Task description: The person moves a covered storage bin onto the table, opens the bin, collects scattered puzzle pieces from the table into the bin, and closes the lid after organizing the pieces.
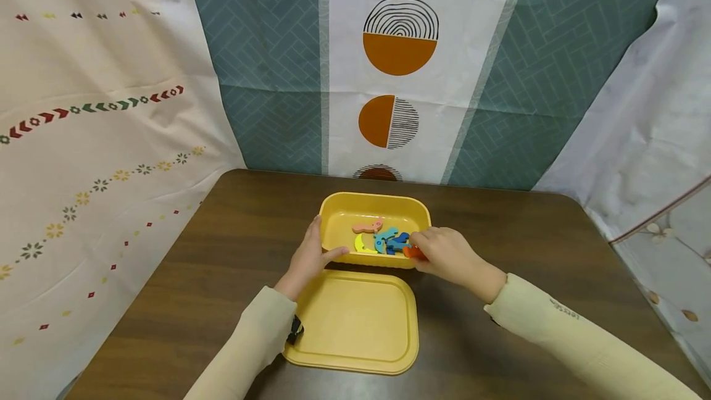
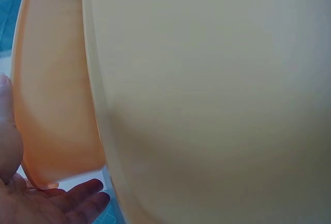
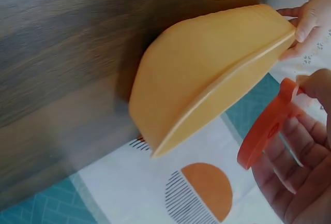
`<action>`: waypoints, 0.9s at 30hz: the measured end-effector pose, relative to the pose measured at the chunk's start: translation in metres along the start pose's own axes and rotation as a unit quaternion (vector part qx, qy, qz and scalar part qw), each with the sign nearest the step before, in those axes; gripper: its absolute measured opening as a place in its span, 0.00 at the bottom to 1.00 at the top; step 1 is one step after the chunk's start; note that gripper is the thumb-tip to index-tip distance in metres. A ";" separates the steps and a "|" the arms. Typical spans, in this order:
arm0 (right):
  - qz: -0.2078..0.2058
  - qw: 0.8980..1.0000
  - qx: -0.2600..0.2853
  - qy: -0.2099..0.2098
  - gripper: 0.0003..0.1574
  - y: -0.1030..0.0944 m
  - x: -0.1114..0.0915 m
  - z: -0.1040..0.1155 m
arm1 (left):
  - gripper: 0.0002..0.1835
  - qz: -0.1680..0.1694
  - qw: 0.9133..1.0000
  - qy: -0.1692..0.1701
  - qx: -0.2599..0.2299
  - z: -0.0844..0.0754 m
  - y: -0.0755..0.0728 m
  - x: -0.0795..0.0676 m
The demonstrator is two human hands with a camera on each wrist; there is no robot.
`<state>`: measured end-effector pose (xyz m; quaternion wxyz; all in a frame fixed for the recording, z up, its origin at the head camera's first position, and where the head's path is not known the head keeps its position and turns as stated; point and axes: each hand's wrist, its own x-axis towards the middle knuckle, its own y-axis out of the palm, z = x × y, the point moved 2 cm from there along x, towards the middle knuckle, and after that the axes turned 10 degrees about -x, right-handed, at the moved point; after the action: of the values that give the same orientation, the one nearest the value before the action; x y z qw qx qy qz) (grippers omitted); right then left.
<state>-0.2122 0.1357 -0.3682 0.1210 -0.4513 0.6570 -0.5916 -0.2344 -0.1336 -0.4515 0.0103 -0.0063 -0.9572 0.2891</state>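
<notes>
A yellow box point(image 1: 340, 202) with an open top holds several small, flat, shaped toy pieces: a pink piece point(image 1: 366, 227), a yellow crescent piece point(image 1: 361, 245), a light-blue piece point(image 1: 383, 237) and a dark-blue piece point(image 1: 402, 239). My right hand point(image 1: 447, 255) pinches an orange piece point(image 1: 413, 252) at the box's front right corner; the right wrist view shows this orange toy piece point(image 3: 266, 125) between thumb and fingers. At the front left corner my left hand point(image 1: 308, 255) rests against the box, its thumb stretched along the front and its fingers straight along the left side.
A yellow lid point(image 1: 355, 320) lies flat on the dark wooden table point(image 1: 500, 338), just in front of the box. Part of a black object point(image 1: 295, 329) shows by my left wrist at the lid's edge. Patterned cloths point(image 1: 266, 79) hang behind and beside the table.
</notes>
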 end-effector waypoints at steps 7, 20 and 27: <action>-0.011 0.998 0.000 0.054 0.17 0.008 0.020 0.003 | 0.55 -0.002 1.000 -0.006 -0.006 0.000 0.000 -0.001; 0.038 0.989 0.062 0.130 0.14 0.037 0.052 0.018 | 0.55 -0.002 1.000 0.005 0.000 0.000 -0.001 -0.003; 0.045 0.982 0.074 0.165 0.15 0.053 0.059 0.027 | 0.55 -0.003 1.000 0.011 -0.001 0.000 -0.001 -0.002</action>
<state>-0.2503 0.0686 -0.4003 0.0702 -0.3074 0.6415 -0.6993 -0.2323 -0.1341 -0.4509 0.0218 -0.0063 -0.9573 0.2881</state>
